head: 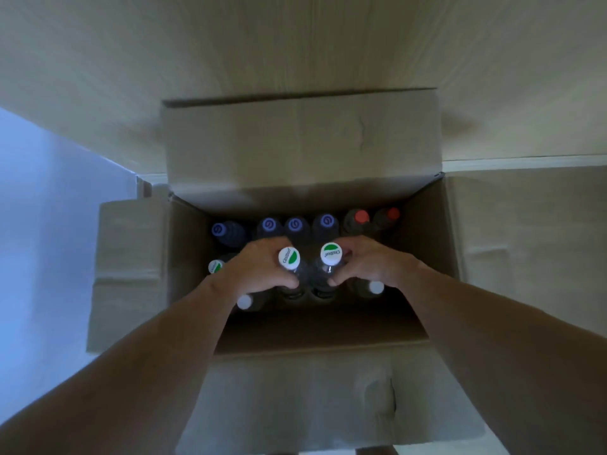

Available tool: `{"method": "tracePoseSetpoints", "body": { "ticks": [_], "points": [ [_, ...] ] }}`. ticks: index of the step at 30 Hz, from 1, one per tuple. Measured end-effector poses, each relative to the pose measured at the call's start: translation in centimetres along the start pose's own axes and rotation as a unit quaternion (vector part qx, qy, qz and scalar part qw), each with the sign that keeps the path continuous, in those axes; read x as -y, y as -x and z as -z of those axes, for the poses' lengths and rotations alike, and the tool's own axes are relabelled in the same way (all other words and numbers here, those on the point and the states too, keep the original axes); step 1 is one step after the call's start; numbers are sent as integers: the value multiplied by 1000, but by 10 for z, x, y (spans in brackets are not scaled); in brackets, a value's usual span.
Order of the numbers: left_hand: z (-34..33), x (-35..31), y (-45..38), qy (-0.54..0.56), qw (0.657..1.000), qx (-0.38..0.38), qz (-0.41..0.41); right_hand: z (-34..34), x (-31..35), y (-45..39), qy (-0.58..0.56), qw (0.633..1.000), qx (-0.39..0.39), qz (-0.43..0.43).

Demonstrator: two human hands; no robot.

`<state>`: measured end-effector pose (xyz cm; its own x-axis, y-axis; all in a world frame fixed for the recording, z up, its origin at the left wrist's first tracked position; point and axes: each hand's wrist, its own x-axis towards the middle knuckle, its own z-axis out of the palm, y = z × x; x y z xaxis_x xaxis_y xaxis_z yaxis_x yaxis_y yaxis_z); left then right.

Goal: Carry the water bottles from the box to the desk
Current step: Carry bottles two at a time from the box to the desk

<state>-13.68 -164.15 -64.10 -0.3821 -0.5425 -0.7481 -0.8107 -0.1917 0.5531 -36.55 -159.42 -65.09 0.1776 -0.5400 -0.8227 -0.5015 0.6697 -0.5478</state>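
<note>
We look straight down into an open cardboard box [193,244] whose four flaps are folded outward, and we take this box as our landmark. Inside it, near the middle, our left hand [262,269] has its fingers and thumb curled around the neck of a clear bottle with a white-and-green cap [289,257]. Just beside it, our right hand [368,264] grips the neck of a second clear bottle with a white-and-green cap [331,253] in the same way. The two held bottles stand upright and close together, both within the box walls. Along the box's far wall stands a row of dark bottles: four with purple caps [297,224] and, toward the far right corner, two with red caps [361,216]. At the box's left wall, partly hidden behind our left wrist, another green-and-white cap [215,267] shows. Toward the box's near wall we see two plain white caps, one [244,302] below our left wrist and one [376,287] below our right hand. Beyond the box's far flap stretches a pale wooden surface [295,44].
</note>
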Motion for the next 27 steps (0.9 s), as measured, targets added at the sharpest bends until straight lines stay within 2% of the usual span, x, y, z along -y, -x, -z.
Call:
{"method": "tracePoseSetpoints", "body": {
  "ticks": [8,16,22,27],
  "points": [
    [62,-77,56,190,981,2,25,41,67,69,-175,985,6,-2],
    [96,-123,96,304,949,-78,22,54,122,121,-334,943,-7,14],
    [111,-145,125,314,944,-100,25,53,151,150,-356,934,-12,16],
    [124,-170,153,317,945,-71,37,57,173,182,-349,937,-15,17]
  ]
}}
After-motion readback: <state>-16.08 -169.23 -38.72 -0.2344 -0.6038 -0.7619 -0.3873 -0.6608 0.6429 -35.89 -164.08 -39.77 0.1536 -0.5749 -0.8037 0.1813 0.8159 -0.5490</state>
